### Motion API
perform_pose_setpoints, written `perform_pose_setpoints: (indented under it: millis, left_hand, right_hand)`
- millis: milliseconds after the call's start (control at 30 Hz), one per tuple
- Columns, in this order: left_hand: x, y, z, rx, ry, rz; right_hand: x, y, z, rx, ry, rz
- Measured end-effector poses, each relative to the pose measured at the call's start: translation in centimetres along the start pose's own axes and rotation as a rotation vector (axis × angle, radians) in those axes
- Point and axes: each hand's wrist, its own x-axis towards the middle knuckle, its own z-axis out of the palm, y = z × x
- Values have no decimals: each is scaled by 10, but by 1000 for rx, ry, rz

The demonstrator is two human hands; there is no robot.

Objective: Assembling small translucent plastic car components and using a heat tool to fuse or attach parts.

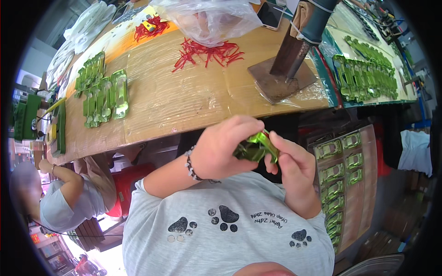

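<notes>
Close in front of my chest, both hands hold one shiny green moulded part (258, 149), apparently plated or glossy plastic. My left hand (221, 147) wraps round its left side, with the fingers curled over the top. On the other side my right hand (294, 168) pinches the part's right edge between thumb and fingers. A bit of red shows at its upper edge, by my right fingertips; what it is I cannot make out. Much of the part is hidden by my fingers. Thin red strips (207, 53) lie in a loose pile on the table (161, 101) beyond my hands.
Rows of similar green parts (106, 99) lie at the table's left, with more green parts (366, 76) at right. A board (357, 202) beside me holds several others. A metal post (290, 55), clear plastic bag (207, 18) and phone (270, 15) are ahead. A co-worker (69, 198) sits left.
</notes>
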Motion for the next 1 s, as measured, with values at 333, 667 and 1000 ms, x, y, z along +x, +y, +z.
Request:
perform_pose_setpoints:
  millis: [333, 667, 1000]
  left_hand:
    - [-12, 2, 24, -314, -308, -116]
    - [-4, 2, 37, -624, -277, -547]
    - [33, -1, 12, -1446, -206, -903]
  right_hand:
    - [-20, 48, -28, 579, -47, 2]
    - [-25, 60, -12, -635, 27, -312]
    - [12, 42, -23, 470, 245, 121]
